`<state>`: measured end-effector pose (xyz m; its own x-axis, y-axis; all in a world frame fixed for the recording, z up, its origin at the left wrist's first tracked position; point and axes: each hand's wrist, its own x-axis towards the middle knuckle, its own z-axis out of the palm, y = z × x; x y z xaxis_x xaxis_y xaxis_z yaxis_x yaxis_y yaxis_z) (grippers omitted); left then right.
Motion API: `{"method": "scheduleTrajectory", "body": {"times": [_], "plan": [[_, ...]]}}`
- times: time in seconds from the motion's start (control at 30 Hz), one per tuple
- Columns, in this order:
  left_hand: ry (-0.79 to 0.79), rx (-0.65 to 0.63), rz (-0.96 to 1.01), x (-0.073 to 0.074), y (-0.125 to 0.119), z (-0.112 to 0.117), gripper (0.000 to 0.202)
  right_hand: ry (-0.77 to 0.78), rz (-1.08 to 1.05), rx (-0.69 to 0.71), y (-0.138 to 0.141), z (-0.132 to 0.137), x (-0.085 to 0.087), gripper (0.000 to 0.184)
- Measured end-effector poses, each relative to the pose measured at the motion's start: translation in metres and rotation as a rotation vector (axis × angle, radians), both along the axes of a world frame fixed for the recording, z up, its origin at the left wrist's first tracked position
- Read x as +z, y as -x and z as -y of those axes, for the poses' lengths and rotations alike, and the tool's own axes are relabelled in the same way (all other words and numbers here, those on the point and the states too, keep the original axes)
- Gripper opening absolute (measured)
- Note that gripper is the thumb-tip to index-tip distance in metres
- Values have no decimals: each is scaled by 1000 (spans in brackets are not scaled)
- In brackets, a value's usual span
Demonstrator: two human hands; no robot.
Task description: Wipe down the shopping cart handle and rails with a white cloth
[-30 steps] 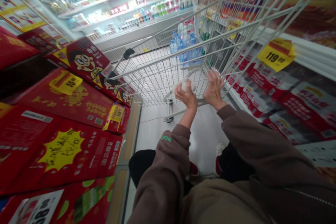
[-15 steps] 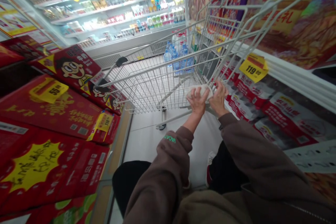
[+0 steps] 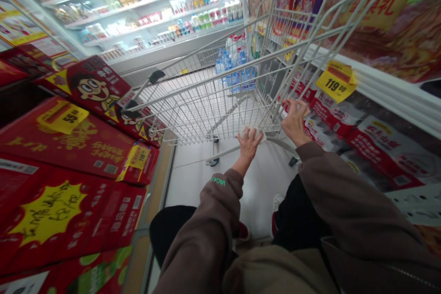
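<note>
A wire shopping cart (image 3: pixel 206 94) stands sideways in front of me. My left hand (image 3: pixel 249 144) presses a white cloth (image 3: pixel 262 137) against the lower edge of the cart's side; the fingers are bent over the cloth and partly cover it. Higher and to the right, my right hand (image 3: pixel 295 119) is closed, its fingertips curled at the wires of the cart's rear corner. Its palm side is partly hidden from view.
Red gift boxes (image 3: pixel 79 142) are stacked on the left. A shelf (image 3: pixel 389 92) with a yellow price tag (image 3: pixel 336 81) and packed bottles (image 3: pixel 382 147) runs along the right. Behind the cart are blue-tinted water bottles (image 3: pixel 236 71) and a lit refrigerated display (image 3: pixel 151 14).
My left hand has slid down and left with the cloth, along the cart's lower edge. My right hand has shifted slightly right, and the two hands are farther apart.
</note>
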<state>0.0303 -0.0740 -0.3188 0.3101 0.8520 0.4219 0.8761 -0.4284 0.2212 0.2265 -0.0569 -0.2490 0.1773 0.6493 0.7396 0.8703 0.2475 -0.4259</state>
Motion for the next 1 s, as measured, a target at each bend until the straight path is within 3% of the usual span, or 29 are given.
{"method": "scheduleTrajectory", "body": {"times": [0.07, 0.13, 0.27, 0.43, 0.63, 0.83, 1.0], "plan": [[-14, 37, 23, 2, 2, -3, 36, 6, 49, 47, 10, 4, -2, 58], [-59, 57, 74, 13, -3, -14, 38, 33, 118, 143, 24, 9, -4, 53], [-46, -1, 90, 28, 3, -28, 35, 80, 178, 255, 40, 15, -13, 54], [97, -29, 15, 17, 28, -12, 35, 71, 186, 213, 33, 11, -23, 60], [-53, 55, 200, 27, 9, -33, 37, 81, 285, 241, 49, -2, -12, 53], [0, -24, 153, 3, 38, -19, 32, 176, 393, 269, 58, -2, -8, 69], [-21, 32, 166, 19, 38, -25, 37, 134, 328, 219, 69, -5, -2, 58]]}}
